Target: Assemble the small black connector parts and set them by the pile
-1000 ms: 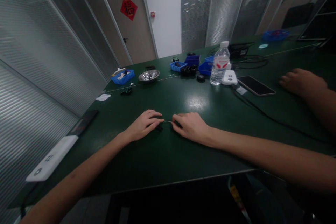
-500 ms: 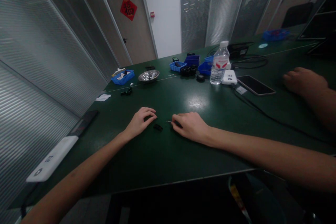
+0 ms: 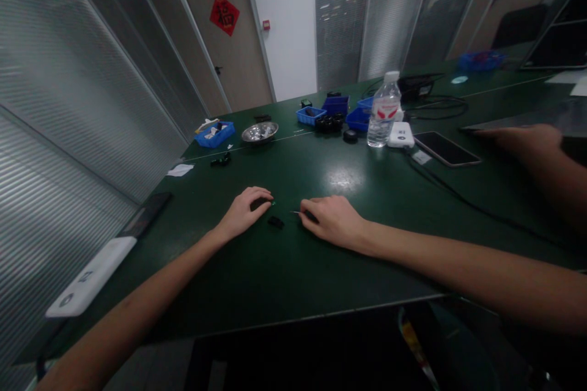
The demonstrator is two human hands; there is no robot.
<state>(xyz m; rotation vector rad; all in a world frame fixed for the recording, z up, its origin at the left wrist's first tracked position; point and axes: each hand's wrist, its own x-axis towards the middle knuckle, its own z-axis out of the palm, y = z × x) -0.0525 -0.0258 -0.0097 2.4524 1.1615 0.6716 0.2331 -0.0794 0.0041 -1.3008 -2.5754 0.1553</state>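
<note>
My left hand (image 3: 247,209) rests on the dark green table with thumb and fingers closed in a pinch. A tiny greenish piece (image 3: 274,203) shows at its fingertips, too small to name. Opposite it, my right hand (image 3: 334,220) is closed on a thin, pale metal tip (image 3: 294,212) that points left; the rest of this thing is hidden in the hand. Between the two hands, slightly nearer to me, a small black part (image 3: 276,222) lies on the table, touched by neither hand.
A steel bowl (image 3: 260,133), a blue basket (image 3: 214,134) and black parts (image 3: 221,160) stand farther back. To the right are a water bottle (image 3: 384,111), a white power bank (image 3: 401,135), a phone (image 3: 447,148) and a cable. Another person's hand (image 3: 527,139) holds a flat grey panel (image 3: 527,119).
A greenish speck now shows at my left fingertips; both my hands stay in place. At the right, the other person's hand has opened out and a flat grey panel has appeared by it.
</note>
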